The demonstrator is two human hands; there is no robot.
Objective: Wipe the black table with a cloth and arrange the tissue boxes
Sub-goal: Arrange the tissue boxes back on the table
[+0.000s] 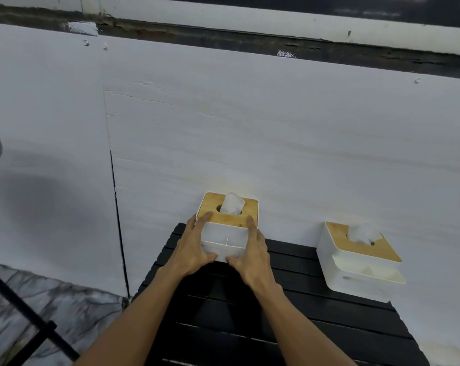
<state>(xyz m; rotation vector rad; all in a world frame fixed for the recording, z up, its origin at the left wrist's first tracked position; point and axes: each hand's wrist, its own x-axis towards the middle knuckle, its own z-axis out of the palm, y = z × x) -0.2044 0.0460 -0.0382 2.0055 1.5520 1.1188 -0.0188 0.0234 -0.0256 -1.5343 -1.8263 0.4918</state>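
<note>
Box one (224, 228), white with a wooden lid and a tissue sticking up through the slot, sits at the far left corner of the black slatted counter (289, 326), against the white wall (250, 128). Both forearms reach straight forward from the near edge. Left hand (194, 249): grip clamped on the box's left side, fingers wrapped along the wall, thumb under the near edge. Right hand (252, 254): grip clamped on the right side, index finger up on the lid, thumb at the near bottom edge. Thumbs nearly meet. Box two (355, 262), same type, stands at the far right corner, well apart, turned slightly askew.
</note>
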